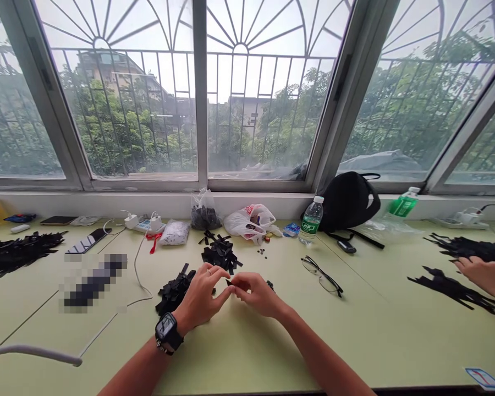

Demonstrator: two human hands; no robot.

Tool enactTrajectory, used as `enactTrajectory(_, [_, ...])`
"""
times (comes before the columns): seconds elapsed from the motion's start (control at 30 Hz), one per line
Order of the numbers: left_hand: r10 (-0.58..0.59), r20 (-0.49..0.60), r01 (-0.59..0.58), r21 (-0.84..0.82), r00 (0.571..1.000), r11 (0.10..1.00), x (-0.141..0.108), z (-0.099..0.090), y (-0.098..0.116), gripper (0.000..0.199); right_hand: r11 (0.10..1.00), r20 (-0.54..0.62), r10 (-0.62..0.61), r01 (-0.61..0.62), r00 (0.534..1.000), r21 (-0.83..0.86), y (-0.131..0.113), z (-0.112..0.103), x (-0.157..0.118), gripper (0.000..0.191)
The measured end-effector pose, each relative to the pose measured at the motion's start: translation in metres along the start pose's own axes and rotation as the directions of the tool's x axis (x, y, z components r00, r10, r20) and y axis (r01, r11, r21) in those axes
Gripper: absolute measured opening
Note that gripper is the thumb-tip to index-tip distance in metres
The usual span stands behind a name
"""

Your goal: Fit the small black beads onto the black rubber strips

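Note:
A small black strip [230, 282] shows between the fingertips of my two hands, just above the table. My left hand [202, 297], with a ring and a watch on its wrist, is closed on it between thumb and forefinger. From the other side my right hand [253, 294] pinches the same strip. One pile of short black strips [173, 291] lies against my left hand, partly covered by it. Just beyond both hands is a second heap of black strips [220, 253]. Small dark pieces [270, 285] peek out behind my right hand.
Eyeglasses [324, 276] rest to the right, near a water bottle [311, 220] and a black backpack [342, 201]. Plastic bags [253, 223] line the window side. A white cable [137, 264] crosses at left. Another person's hand [484, 278] touches black strips [474, 247] at far right.

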State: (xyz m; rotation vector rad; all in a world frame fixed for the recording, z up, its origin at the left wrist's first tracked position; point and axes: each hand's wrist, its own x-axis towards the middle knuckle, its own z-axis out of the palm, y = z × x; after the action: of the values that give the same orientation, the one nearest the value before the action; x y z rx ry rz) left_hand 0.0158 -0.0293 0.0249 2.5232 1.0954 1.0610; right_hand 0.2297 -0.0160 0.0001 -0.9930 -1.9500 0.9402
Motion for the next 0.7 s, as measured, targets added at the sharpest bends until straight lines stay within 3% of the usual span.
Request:
enactTrajectory(0.13, [-0.013, -0.010, 0.012, -0.053, 1.000, 0.999, 0.000, 0.004, -0.002, 0.025, 0.949, -0.006, 0.129, -0.122, 0.992, 0.289, -0.002, -0.002, 0.004, 0.038])
enactTrajectory(0.27, [-0.021, 0.003, 0.022, -0.131, 1.000, 0.991, -0.002, 0.012, -0.006, 0.038, 0.893, 0.008, 0.168, -0.156, 0.986, 0.423, -0.005, -0.002, 0.005, 0.042])
enactTrajectory(0.5, [-0.058, -0.040, 0.051, -0.141, 0.998, 0.989, -0.004, 0.018, -0.008, 0.046, 0.870, -0.004, 0.180, -0.157, 0.984, 0.468, -0.007, 0.000, 0.006, 0.042])
enactTrajectory(0.7, [-0.072, -0.034, 0.064, -0.183, 0.997, 0.981, -0.005, 0.023, -0.012, 0.035, 0.891, -0.002, 0.173, -0.156, 0.985, 0.427, -0.009, 0.000, 0.006, 0.041])
